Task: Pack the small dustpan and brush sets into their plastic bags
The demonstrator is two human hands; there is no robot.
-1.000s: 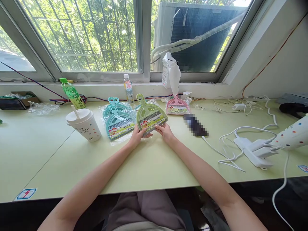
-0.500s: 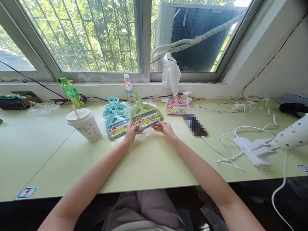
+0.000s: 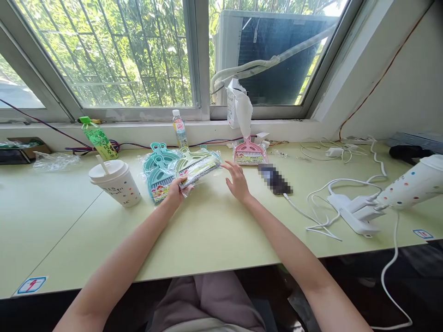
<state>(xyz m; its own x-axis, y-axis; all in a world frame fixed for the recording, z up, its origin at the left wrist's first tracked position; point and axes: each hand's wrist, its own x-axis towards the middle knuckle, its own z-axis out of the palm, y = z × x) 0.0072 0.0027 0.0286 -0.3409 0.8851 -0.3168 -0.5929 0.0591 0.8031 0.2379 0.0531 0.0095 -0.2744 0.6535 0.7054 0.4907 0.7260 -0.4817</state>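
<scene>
My left hand (image 3: 176,192) grips the lower edge of a green mini dustpan-and-brush set (image 3: 196,165) in a clear plastic wrapper, lifted and tilted above the light green table (image 3: 214,230). Under and left of it lie teal dustpan sets (image 3: 157,170) in wrappers. My right hand (image 3: 236,180) hovers just right of the green set with fingers spread, holding nothing. A pink dustpan set (image 3: 249,153) lies a little farther back to the right of that hand.
A white lidded cup with a straw (image 3: 116,183) stands left of the teal sets. A green tea bottle (image 3: 97,138) and a small water bottle (image 3: 179,128) are near the sill. A phone (image 3: 275,179), white cables and a power strip (image 3: 349,212) lie to the right.
My right hand has let go of the green set and opened. The left hand has carried the set left and back, over the teal ones. The view shifted slightly.
</scene>
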